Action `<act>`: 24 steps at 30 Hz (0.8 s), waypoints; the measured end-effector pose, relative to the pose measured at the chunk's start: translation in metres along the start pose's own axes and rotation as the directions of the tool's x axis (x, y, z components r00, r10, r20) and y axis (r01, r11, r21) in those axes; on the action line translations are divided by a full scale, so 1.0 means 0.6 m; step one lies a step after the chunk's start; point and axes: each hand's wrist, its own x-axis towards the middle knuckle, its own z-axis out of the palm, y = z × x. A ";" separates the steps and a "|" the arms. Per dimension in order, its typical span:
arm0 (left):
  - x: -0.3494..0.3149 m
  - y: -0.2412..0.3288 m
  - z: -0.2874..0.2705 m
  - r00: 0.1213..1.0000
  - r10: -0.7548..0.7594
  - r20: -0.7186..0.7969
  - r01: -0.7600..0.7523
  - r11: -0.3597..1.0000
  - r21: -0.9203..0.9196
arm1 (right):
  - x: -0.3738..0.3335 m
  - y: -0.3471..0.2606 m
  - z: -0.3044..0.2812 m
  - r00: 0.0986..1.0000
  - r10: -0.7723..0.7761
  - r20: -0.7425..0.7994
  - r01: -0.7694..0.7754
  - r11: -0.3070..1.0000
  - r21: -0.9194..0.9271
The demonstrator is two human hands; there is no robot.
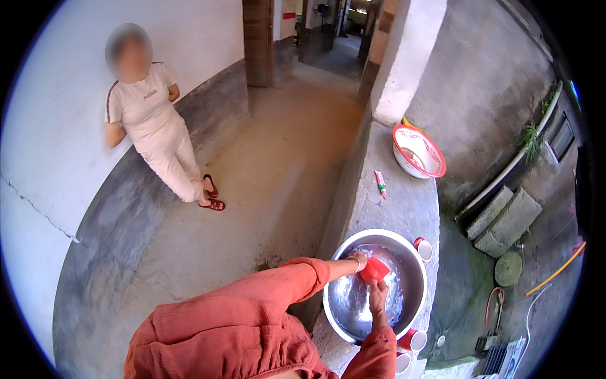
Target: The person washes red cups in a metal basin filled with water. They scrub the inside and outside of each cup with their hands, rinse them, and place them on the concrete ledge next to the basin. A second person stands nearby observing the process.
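A red cup (375, 270) is tilted over a large metal basin (419, 265) that has water in it. My left hand (358, 258), with a bracelet at the wrist, grips the cup from its left side, and its fingers are partly hidden by the cup. Against the cup's lower right edge, my right hand (379, 293) is closed, its fingertips on the cup. Beside the basin's right rim lies a red cup with a white inside (424, 251). Another red-and-white cup (413, 340) lies near the lower right rim, with a third cup (403, 362) close to my right sleeve.
The basin stands on a concrete ledge (394, 211). Farther along it are a red-and-white tube (380, 184) and a white enamel basin with a red rim (421, 151). A person (151, 120) leans on the left wall. Right of the ledge lies a lower yard with stone slabs (509, 221).
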 end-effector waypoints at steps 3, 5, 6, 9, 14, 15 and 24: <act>-0.018 0.014 0.000 0.974 0.067 0.216 0.014 0.936 -0.353 | 0.025 0.002 -0.002 0.987 0.054 -0.150 0.006 0.929 0.370; -0.023 0.010 -0.007 0.831 0.264 0.489 0.197 0.684 -0.703 | 0.047 -0.003 0.015 0.938 0.193 -0.288 -0.023 0.864 0.504; -0.069 0.035 -0.023 0.863 0.188 0.469 0.199 0.726 -0.658 | 0.047 -0.006 0.020 0.879 0.291 -0.378 0.005 0.786 0.618; -0.083 0.054 -0.026 0.891 0.153 0.428 0.239 0.644 -0.727 | 0.044 -0.033 0.068 0.843 0.118 -0.525 0.154 0.882 0.445; -0.054 0.062 -0.035 0.848 0.186 0.496 0.302 0.599 -0.741 | -0.019 -0.065 0.032 0.711 -0.647 0.277 0.493 0.176 -0.852; -0.093 0.072 -0.056 0.799 0.210 0.564 0.345 0.608 -0.715 | -0.027 -0.066 0.019 0.751 -0.583 0.311 0.480 0.158 -0.863; -0.026 0.007 0.013 0.997 -0.018 0.072 0.064 0.712 -0.700 | 0.001 -0.057 0.079 0.958 -0.256 -0.131 0.190 0.905 -0.381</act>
